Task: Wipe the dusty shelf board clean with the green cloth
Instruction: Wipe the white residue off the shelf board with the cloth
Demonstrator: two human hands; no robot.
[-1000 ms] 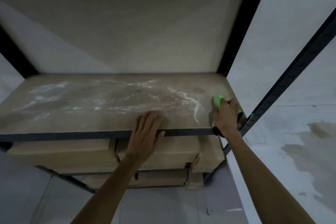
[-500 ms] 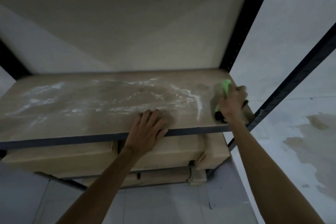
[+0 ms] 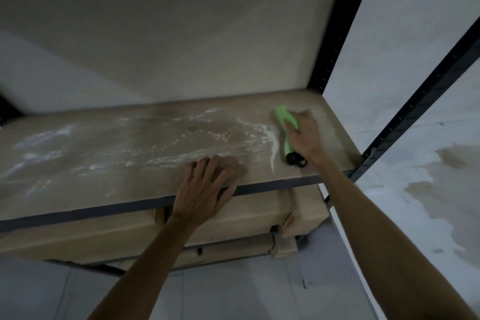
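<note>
Pale grey walls and a stained floor surround a dark metal rack whose tan, flat wooden shelf board [image 3: 145, 189] fills the middle of the view, with a dark upright post [image 3: 337, 34] at its back right corner. Toward the board's right end, the bright green rolled cloth [image 3: 284, 122] lies on the wood under the right hand [image 3: 305, 135], whose fingers are curled down over it, clamping it to the surface. A small black looped piece [image 3: 295, 160] sits at the cloth's near end; what it is cannot be told. The left hand [image 3: 205, 187] rests flat at the front edge near the middle, fingers apart and straight, thumb over the dark front rim, holding nothing. Judging by the surface, the job has barely begun: only the strip at the right end looks free of powder, a ridge of white dust [image 3: 271, 145] stands just left of the cloth, and pale streaks run across the rest of the board to its left end. Flat brown cardboard boxes [image 3: 104, 236] lie stacked on the level below; faint marks on one box face are too small to read, and no brand or label shows elsewhere.
</note>
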